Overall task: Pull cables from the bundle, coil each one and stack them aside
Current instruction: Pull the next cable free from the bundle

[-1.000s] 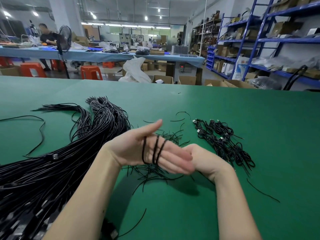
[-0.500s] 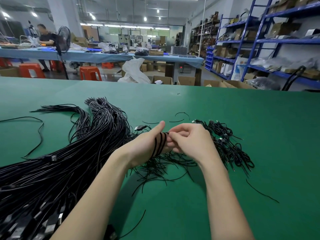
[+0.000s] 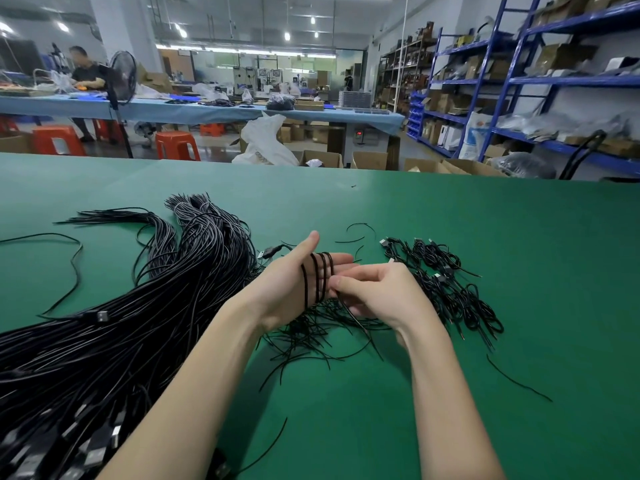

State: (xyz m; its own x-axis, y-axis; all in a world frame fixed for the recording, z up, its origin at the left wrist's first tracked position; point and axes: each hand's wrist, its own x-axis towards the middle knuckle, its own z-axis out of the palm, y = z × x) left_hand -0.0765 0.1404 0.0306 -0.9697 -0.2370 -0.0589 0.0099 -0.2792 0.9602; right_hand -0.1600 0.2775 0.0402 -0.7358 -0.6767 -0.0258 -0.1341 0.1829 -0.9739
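Over the green felt-covered worktable (image 3: 450, 237), the left hand (image 3: 294, 289) is standing on edge with its fingers (image 3: 341, 259) straight and pressed together and the thumb raised apart from them. A thin black cable (image 3: 316, 277) is lying wound around those fingers in about four loops, its silver-tipped plug end (image 3: 268, 252) sticking out just behind the thumb. The right hand (image 3: 377, 294) is touching the left palm, with its thumb and forefinger pinching the free tail of the same cable beside the loops; the other right fingers are curling loosely, and whether they are touching the cable cannot be told.

Left of the left hand, the big bundle of long black cables (image 3: 138, 323) is sprawling across the table, fanning out at the far end and running off the near left edge, where silver plugs are showing. One loose black cable (image 3: 74, 268) is curving further left of the bundle. Right of the right hand, a stack of coiled black cables (image 3: 446, 282) is lying on the table, close behind the knuckles. Beneath both hands a scatter of short black wire ties (image 3: 311, 337) is resting on the felt, and a single stray tie (image 3: 516, 381) is lying well to the right of the right forearm.
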